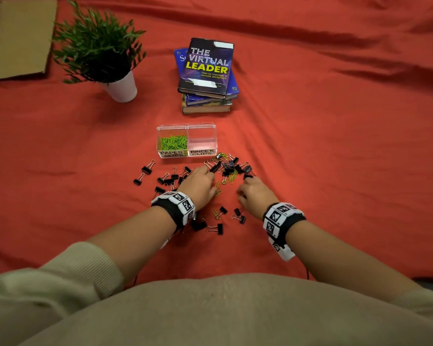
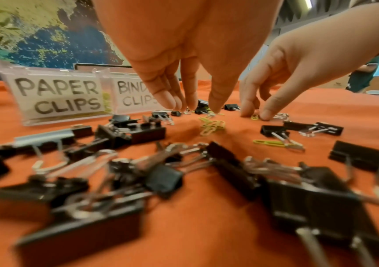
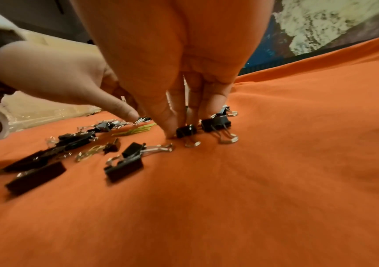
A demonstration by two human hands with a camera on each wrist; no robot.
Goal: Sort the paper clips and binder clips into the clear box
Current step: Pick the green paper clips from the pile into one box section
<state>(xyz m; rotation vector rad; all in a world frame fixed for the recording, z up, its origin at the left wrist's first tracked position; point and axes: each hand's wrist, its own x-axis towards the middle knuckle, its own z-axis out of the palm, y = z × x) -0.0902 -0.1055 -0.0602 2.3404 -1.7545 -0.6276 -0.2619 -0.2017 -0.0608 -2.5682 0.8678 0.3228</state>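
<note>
Both hands work in the scattered pile just short of the clear box (image 1: 187, 140). The left hand (image 1: 199, 184) reaches down with straight fingers (image 2: 167, 98) close together, tips among black binder clips (image 1: 229, 168). The right hand (image 1: 254, 191) pinches a green paper clip (image 2: 254, 117) against the red cloth (image 1: 335, 146). More paper clips (image 1: 173, 143) fill the box's left compartment, beyond the left hand
</note>
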